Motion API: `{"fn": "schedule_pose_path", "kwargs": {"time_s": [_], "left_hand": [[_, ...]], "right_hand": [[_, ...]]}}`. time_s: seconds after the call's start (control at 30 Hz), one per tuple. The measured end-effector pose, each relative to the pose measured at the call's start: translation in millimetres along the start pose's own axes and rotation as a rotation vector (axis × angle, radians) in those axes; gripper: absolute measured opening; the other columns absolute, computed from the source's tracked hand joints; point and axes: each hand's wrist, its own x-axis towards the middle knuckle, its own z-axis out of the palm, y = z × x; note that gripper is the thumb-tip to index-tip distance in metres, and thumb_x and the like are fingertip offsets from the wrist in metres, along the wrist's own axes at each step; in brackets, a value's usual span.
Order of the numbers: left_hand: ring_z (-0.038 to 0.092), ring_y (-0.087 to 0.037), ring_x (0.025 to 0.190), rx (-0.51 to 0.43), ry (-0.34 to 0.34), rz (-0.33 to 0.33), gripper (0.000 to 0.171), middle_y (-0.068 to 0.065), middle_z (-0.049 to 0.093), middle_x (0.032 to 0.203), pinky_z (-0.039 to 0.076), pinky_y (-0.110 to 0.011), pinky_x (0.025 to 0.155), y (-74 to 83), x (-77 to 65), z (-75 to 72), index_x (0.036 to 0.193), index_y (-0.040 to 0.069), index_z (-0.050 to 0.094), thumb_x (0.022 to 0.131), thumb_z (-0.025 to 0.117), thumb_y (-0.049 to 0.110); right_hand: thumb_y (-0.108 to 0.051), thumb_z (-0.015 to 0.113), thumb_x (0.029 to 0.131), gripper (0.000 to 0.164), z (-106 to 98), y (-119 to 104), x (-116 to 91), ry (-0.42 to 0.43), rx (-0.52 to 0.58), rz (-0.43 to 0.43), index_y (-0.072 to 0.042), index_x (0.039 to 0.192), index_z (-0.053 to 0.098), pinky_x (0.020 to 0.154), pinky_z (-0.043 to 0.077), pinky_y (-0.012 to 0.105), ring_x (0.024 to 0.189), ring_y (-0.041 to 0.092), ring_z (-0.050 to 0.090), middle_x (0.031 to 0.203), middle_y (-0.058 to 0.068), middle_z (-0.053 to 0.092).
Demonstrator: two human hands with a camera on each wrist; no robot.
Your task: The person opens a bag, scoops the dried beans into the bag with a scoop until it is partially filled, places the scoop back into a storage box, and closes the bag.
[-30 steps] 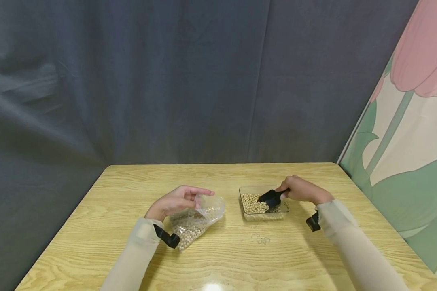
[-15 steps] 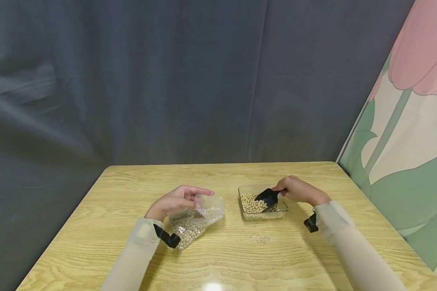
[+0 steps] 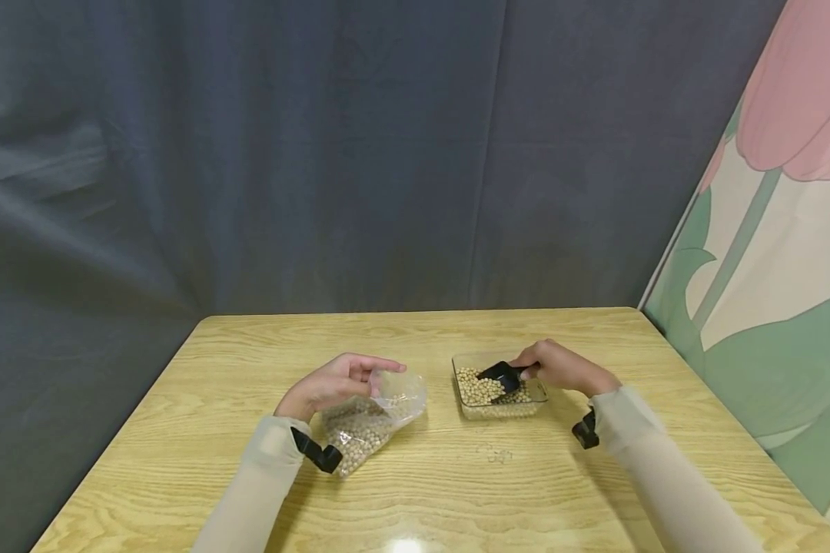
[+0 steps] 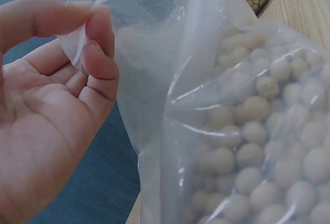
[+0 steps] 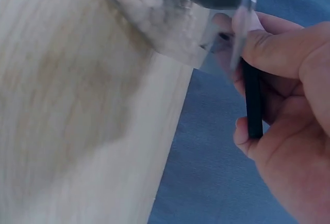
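My left hand point(image 3: 332, 382) pinches the rim of a clear plastic bag point(image 4: 178, 105) between thumb and fingers, so its mouth stands open toward the right. Pale round beans point(image 4: 252, 157) fill the bag's lower part, which lies on the table. To the right, my right hand point(image 3: 553, 365) grips the handle of a black scoop point(image 3: 503, 376). The scoop's bowl is down among the beans point(image 3: 477, 388) in a clear rectangular container point(image 3: 501, 412); its front edge is hidden by beans. In the right wrist view the scoop's handle point(image 5: 252, 100) runs through the curled fingers.
Both things rest on a wood-grain table point(image 3: 415, 491), with a gap between bag and container. Faint marks point(image 3: 494, 453) show on the tabletop in front of the container. A dark curtain point(image 3: 353, 153) hangs behind, and a flower-patterned panel point(image 3: 768, 269) stands at the right.
My right hand has moved left with the scoop, pushing its bowl further into the beans toward the container's left side. My left hand and the bag have stayed in place.
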Motion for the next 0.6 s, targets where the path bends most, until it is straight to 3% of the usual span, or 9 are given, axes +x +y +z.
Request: {"fn": "schedule_pose_path", "kwargs": {"time_s": [0.3, 0.47, 0.6], "left_hand": [[0.057, -0.007, 0.074, 0.000, -0.014, 0.016, 0.050, 0.005, 0.064, 0.077, 0.050, -0.021, 0.076, -2.9, 0.3, -1.1, 0.139, -0.018, 0.033, 0.090, 0.045, -0.014], [0.057, -0.007, 0.074, 0.006, -0.025, 0.035, 0.049, 0.005, 0.065, 0.079, 0.050, -0.022, 0.076, -3.2, 0.7, -1.6, 0.139, -0.018, 0.033, 0.091, 0.044, -0.013], [0.057, -0.008, 0.074, 0.015, -0.016, 0.023, 0.049, 0.005, 0.064, 0.078, 0.050, -0.022, 0.076, -4.2, 0.9, -1.5, 0.139, -0.017, 0.034, 0.091, 0.044, -0.013]], "right_hand": [[0.009, 0.057, 0.089, 0.028, 8.5, -3.2, 2.4, -0.011, 0.069, 0.026, 0.012, 0.115, 0.064, 0.078, 0.056, 0.037, 0.099, 0.035, 0.067, 0.113, 0.028, 0.066], [0.009, 0.056, 0.089, 0.028, 12.1, -4.7, 3.9, -0.011, 0.091, 0.054, 0.012, 0.116, 0.064, 0.066, 0.051, 0.028, 0.078, 0.026, 0.067, 0.113, 0.029, 0.065], [0.005, 0.056, 0.091, 0.026, 13.7, -3.6, 4.7, -0.031, 0.117, 0.091, 0.010, 0.114, 0.066, 0.067, 0.049, 0.027, 0.082, 0.028, 0.066, 0.118, 0.029, 0.063]]}}
